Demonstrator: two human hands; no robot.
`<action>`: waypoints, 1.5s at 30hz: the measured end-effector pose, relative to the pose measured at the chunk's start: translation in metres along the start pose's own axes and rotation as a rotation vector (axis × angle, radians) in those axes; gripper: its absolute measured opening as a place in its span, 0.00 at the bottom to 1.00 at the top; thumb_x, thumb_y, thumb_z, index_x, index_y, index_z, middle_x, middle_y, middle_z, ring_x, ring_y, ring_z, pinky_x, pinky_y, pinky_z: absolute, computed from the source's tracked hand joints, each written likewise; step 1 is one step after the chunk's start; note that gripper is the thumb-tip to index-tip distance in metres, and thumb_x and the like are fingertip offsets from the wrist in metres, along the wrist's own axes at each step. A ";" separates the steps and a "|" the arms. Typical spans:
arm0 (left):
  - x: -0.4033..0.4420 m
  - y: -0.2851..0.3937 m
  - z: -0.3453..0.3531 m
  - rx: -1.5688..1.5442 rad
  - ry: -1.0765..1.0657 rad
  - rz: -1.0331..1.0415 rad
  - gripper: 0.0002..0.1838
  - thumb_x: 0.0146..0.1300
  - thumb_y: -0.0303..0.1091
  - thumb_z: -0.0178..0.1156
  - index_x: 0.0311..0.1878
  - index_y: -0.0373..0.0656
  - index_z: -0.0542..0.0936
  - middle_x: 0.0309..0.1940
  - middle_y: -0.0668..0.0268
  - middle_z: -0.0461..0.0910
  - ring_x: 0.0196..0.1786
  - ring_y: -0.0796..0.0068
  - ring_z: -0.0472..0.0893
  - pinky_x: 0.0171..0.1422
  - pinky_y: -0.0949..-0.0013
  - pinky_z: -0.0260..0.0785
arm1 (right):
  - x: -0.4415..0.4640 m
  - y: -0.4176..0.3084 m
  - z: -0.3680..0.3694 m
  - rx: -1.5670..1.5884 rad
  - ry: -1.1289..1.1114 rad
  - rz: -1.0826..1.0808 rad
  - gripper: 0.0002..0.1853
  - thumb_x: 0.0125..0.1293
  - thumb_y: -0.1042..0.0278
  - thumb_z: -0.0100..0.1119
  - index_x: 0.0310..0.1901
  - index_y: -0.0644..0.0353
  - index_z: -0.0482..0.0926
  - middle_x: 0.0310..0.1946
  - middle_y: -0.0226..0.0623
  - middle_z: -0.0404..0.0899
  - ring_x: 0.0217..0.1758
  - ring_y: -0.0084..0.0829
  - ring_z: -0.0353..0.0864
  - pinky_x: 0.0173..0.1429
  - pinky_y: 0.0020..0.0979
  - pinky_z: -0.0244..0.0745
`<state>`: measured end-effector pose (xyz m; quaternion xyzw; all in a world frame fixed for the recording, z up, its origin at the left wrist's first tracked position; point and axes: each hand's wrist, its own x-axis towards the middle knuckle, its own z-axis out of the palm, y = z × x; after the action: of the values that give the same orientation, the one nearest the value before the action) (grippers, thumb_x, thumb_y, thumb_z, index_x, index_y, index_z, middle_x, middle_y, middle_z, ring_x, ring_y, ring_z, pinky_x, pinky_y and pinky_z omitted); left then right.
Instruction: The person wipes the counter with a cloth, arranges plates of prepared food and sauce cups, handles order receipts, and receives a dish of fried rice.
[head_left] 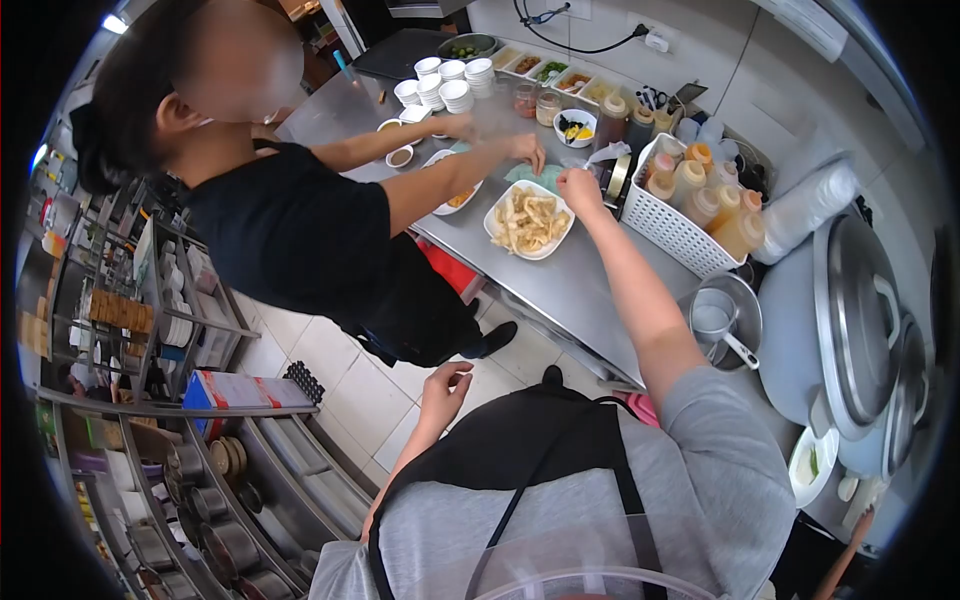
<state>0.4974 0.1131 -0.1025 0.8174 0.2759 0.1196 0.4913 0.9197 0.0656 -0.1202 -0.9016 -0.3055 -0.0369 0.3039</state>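
Observation:
My right hand (pixel 582 190) reaches over the steel counter, its fingers pinched together beside a pale green cloth or sheet (pixel 537 177). What the fingers hold, if anything, is too small to make out. Just below that hand stands a square white bowl (pixel 530 222) of pale fried pieces. A roll of clear tape (pixel 619 176) is close on its right. My left hand (pixel 444 396) hangs low in front of my apron, away from the counter, with loosely bent fingers and nothing in it.
A co-worker (pixel 290 230) in black stands at the left, both hands over the counter. A white basket (pixel 680 232) of sauce bottles is at the right, near a steel bowl (pixel 745 300) and large lidded pots (pixel 850 310). Stacked white cups (pixel 455 95) stand at the back.

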 end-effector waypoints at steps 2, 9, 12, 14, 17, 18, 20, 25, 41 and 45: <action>0.020 0.005 0.008 0.011 -0.020 0.068 0.08 0.52 0.23 0.57 0.37 0.36 0.77 0.30 0.60 0.77 0.28 0.73 0.78 0.36 0.74 0.69 | 0.018 0.012 0.014 -0.061 -0.002 0.031 0.08 0.49 0.71 0.52 0.28 0.57 0.82 0.27 0.46 0.78 0.33 0.43 0.79 0.43 0.38 0.73; 0.068 0.011 0.019 0.004 0.006 0.037 0.08 0.52 0.23 0.57 0.37 0.36 0.77 0.30 0.61 0.76 0.29 0.74 0.78 0.36 0.75 0.69 | 0.066 0.047 0.076 -0.318 -0.151 -0.132 0.09 0.48 0.73 0.51 0.30 0.57 0.81 0.29 0.48 0.78 0.34 0.44 0.79 0.44 0.41 0.73; 0.077 0.012 0.023 -0.009 -0.053 0.062 0.07 0.52 0.22 0.57 0.36 0.36 0.77 0.29 0.62 0.76 0.28 0.75 0.77 0.36 0.75 0.69 | 0.067 0.043 0.090 -0.224 -0.203 -0.179 0.10 0.49 0.73 0.51 0.31 0.57 0.81 0.29 0.48 0.78 0.34 0.44 0.79 0.43 0.41 0.73; 0.085 0.012 0.022 -0.010 -0.093 0.038 0.07 0.52 0.23 0.57 0.36 0.36 0.77 0.29 0.62 0.76 0.28 0.76 0.77 0.35 0.75 0.69 | 0.065 0.032 0.077 -0.304 -0.202 -0.144 0.08 0.49 0.72 0.52 0.30 0.55 0.81 0.29 0.47 0.78 0.34 0.44 0.79 0.42 0.41 0.72; 0.102 0.002 0.019 -0.014 -0.140 0.050 0.07 0.52 0.22 0.56 0.36 0.36 0.77 0.28 0.62 0.76 0.26 0.77 0.76 0.32 0.76 0.67 | 0.072 0.032 0.073 -0.128 -0.131 -0.067 0.09 0.52 0.74 0.48 0.31 0.63 0.80 0.30 0.50 0.78 0.38 0.46 0.78 0.42 0.43 0.73; 0.108 0.000 0.018 -0.016 -0.139 0.084 0.07 0.52 0.22 0.56 0.36 0.36 0.77 0.28 0.62 0.76 0.26 0.77 0.75 0.32 0.76 0.67 | 0.073 0.024 0.060 -0.135 -0.128 -0.063 0.09 0.52 0.74 0.48 0.31 0.63 0.80 0.30 0.50 0.78 0.38 0.46 0.78 0.42 0.43 0.73; 0.116 -0.008 0.016 -0.014 -0.153 0.114 0.07 0.52 0.23 0.56 0.37 0.36 0.77 0.28 0.63 0.76 0.25 0.77 0.74 0.31 0.76 0.66 | 0.059 -0.009 0.007 0.110 0.039 0.045 0.09 0.51 0.72 0.49 0.31 0.61 0.79 0.31 0.50 0.77 0.37 0.47 0.77 0.43 0.43 0.72; 0.125 -0.023 0.019 0.000 -0.255 0.112 0.08 0.53 0.24 0.56 0.37 0.36 0.77 0.30 0.63 0.78 0.30 0.78 0.76 0.36 0.77 0.68 | -0.020 -0.039 -0.121 0.164 0.268 0.031 0.09 0.49 0.67 0.59 0.33 0.60 0.78 0.30 0.45 0.78 0.35 0.42 0.78 0.40 0.36 0.71; 0.165 -0.062 0.035 -0.348 -0.206 -0.055 0.11 0.61 0.34 0.52 0.41 0.37 0.75 0.30 0.67 0.77 0.30 0.80 0.76 0.35 0.77 0.69 | -0.218 -0.005 -0.001 -0.345 -0.122 -0.205 0.27 0.58 0.48 0.48 0.58 0.47 0.64 0.61 0.40 0.58 0.67 0.43 0.49 0.66 0.49 0.42; 0.231 -0.040 0.048 -0.773 0.118 -0.261 0.15 0.63 0.37 0.47 0.48 0.37 0.69 0.37 0.63 0.73 0.35 0.72 0.76 0.38 0.74 0.70 | -0.206 -0.013 0.037 -0.266 -0.144 -0.395 0.20 0.57 0.57 0.53 0.50 0.52 0.70 0.56 0.40 0.64 0.64 0.40 0.56 0.65 0.45 0.49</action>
<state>0.6953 0.2239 -0.1778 0.5225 0.3399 0.1979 0.7565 0.7406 -0.0141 -0.1953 -0.8568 -0.4890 -0.0711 0.1472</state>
